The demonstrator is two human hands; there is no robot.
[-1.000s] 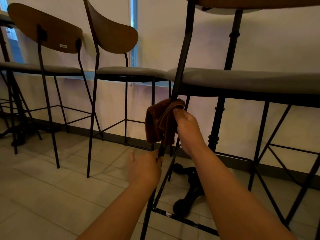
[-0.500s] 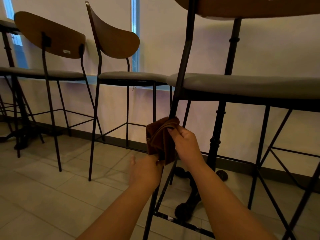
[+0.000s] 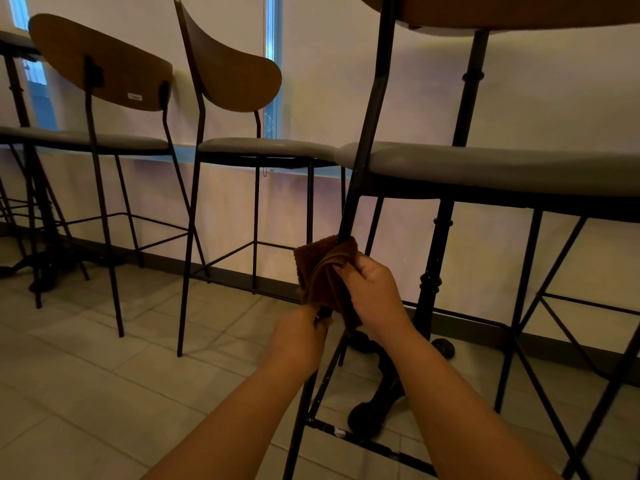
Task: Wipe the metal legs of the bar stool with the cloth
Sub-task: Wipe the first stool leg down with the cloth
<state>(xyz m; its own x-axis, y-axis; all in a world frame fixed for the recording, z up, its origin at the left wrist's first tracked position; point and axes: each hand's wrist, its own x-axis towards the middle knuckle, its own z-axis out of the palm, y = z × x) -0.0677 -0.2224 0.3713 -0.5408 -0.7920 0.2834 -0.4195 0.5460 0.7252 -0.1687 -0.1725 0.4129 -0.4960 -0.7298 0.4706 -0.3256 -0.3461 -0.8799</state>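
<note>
The nearest bar stool has a grey padded seat point(image 3: 485, 168) and thin black metal legs. Its near left leg point(image 3: 367, 126) runs from the backrest down past the seat to the floor. A folded brown cloth point(image 3: 322, 271) is wrapped around this leg below the seat. My right hand point(image 3: 374, 296) grips the cloth against the leg. My left hand point(image 3: 298, 341) grips the same leg just below the cloth; its fingers are hidden behind the leg.
Two more stools point(image 3: 239, 147) with wooden backrests point(image 3: 104, 64) stand to the left along the wall. A black cast table pedestal point(image 3: 433, 271) stands behind the near stool, its foot point(image 3: 374, 407) on the tiled floor point(image 3: 86, 393). Crossed footrest bars point(image 3: 554, 323) fill the right side.
My right hand has slid the cloth down the leg, closing the gap to my left hand. My view has tilted slightly upward.
</note>
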